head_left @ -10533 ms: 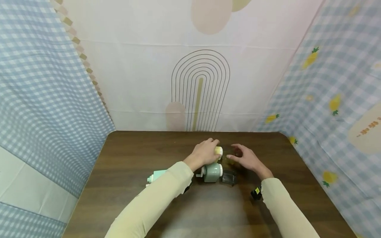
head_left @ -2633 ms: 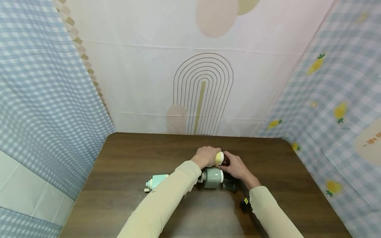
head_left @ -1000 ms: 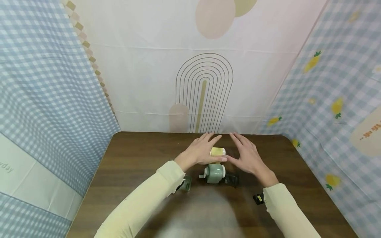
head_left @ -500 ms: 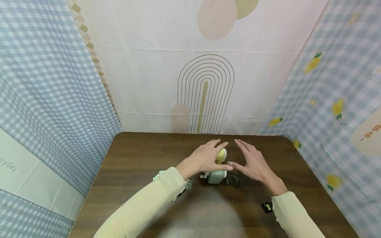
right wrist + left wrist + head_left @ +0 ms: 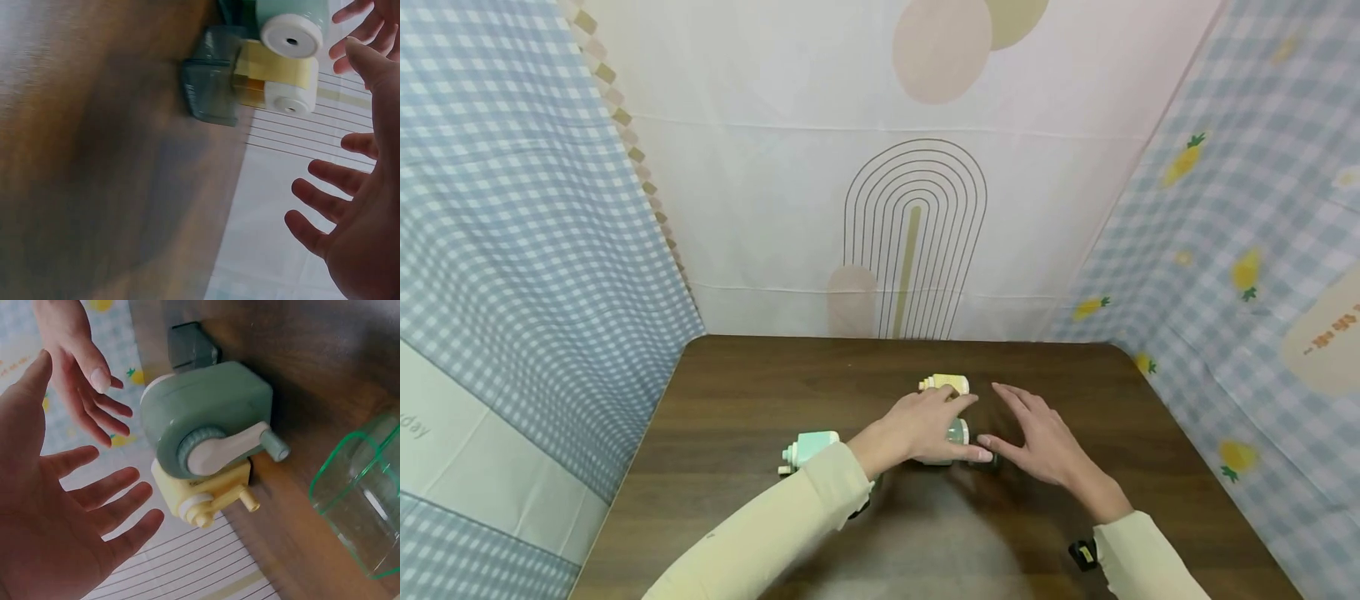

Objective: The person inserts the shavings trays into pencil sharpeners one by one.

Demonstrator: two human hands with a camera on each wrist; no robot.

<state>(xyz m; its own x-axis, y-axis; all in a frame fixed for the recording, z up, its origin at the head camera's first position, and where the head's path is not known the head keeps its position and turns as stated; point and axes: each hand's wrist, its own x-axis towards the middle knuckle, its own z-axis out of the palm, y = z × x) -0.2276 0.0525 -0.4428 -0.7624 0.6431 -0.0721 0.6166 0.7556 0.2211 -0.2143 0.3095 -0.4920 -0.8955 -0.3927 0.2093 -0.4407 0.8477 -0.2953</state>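
Beyond the brown table (image 5: 737, 379), a white backdrop (image 5: 745, 208) (printed with an arch (image 5: 913, 237)) hangs between checked cloths (image 5: 550, 208).

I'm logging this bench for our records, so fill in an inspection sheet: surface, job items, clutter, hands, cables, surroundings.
Surface: dark wood-grain tabletop, pale glare toward the person.
Job items: green crank pencil sharpener; yellow crank pencil sharpener beyond it; dark transparent bin to the right of the green one.
Clutter: mint sharpener at the left, partly covered by the left sleeve; clear green-edged bin, cut off by the left wrist view's edge.
Hands: left hand and right hand open, holding nothing.
Cables: nothing seen.
Surroundings: white printed cloth behind, blue checked cloth at both sides.
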